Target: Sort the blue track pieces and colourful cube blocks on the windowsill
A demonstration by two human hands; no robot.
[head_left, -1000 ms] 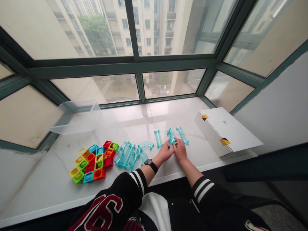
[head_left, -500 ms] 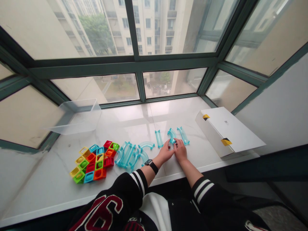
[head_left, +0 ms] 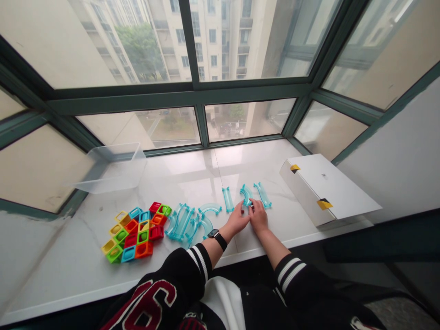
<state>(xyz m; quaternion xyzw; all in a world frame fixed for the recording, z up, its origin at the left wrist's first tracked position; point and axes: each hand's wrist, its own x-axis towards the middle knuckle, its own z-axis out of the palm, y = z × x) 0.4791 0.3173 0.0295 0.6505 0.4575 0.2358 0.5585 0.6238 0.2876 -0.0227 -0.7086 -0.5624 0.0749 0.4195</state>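
Both hands sit close to the desk's [head_left: 178, 176] near edge, right of its middle: left hand [head_left: 237, 220] and right hand [head_left: 259, 219] almost meeting. Grip: fingers curled inward on both; a dark red bit [head_left: 242, 211] shows at the left fingertips, too small to identify; cannot tell if either hand holds it. Curve [head_left: 245, 193] lies just beyond the fingertips, contact unclear, between two straighter tracks [head_left: 227, 199]. Blocks [head_left: 134, 236] lie further toward the left end. Judgement: close fingertip work beside the curve's near end; next move calls for fine control without nudging it.
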